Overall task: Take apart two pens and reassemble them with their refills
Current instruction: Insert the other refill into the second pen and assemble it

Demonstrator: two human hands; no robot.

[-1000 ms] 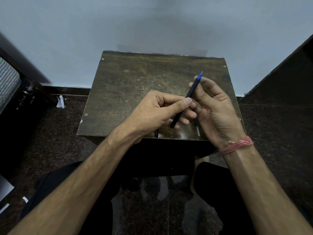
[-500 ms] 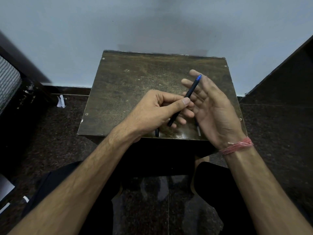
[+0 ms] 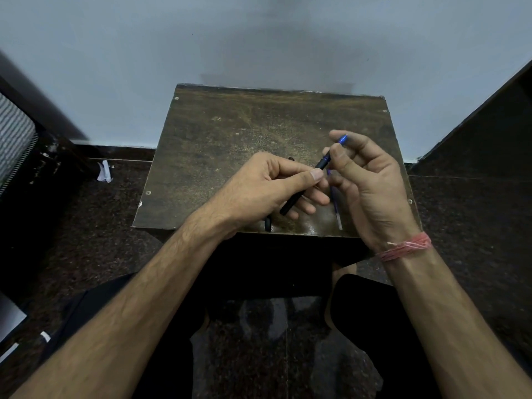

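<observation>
Your left hand [image 3: 267,191] grips a slim black pen barrel [image 3: 293,201], thumb over curled fingers, barrel slanting up to the right. Your right hand [image 3: 371,185] pinches the blue tip section [image 3: 342,139] at the barrel's far end btwn thumb and forefinger; other fingers loosely bent. A red thread band [image 3: 406,246] wraps the right wrist.

Under the hands, on the table [image 3: 230,133], lies a thin refill [image 3: 336,207], blue w/ a pale near end, close to the near edge. A short black pen part [image 3: 268,224] pokes out below the left wrist, also at the near edge; another dark bit [image 3: 291,158] shows just beyond the left knuckles, too small to ID.

The table is small, roughly square, dark brown wood, scuffed and mottled, w/ screw heads at corners. Its far and left portions are bare. Far edge meets a plain pale wall [image 3: 259,38]. Floor [image 3: 86,226] is dark speckled stone, glossy; a white paper scrap [image 3: 103,171] lies left by the wall.
</observation>
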